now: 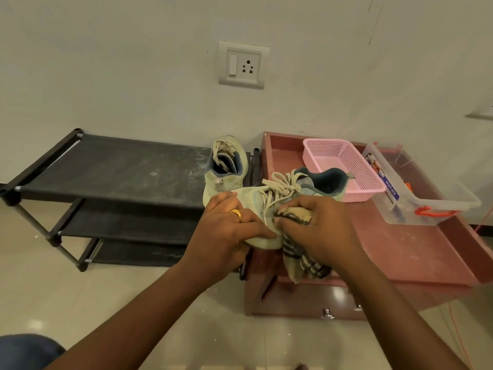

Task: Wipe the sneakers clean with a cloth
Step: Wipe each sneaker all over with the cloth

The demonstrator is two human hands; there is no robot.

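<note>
Left hand (229, 227): gripping the sneaker (256, 196) by its toe.
Right hand (321, 228): bunching the striped cloth (300, 260) against its side.
Sneaker: pale green, cream laces, perhaps grubby; over the cabinet's (400, 249) left edge.

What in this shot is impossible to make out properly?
All from the head view:
- Held sneaker: its toe and near side are covered by the left hand and right hand; the sole is out of sight.
- Cloth: it is bunched under the right hand, so the wiping face is hidden.
- Second sneaker: its front is behind the held sneaker.
- Clear box: the contents are too small and blurred.
</note>
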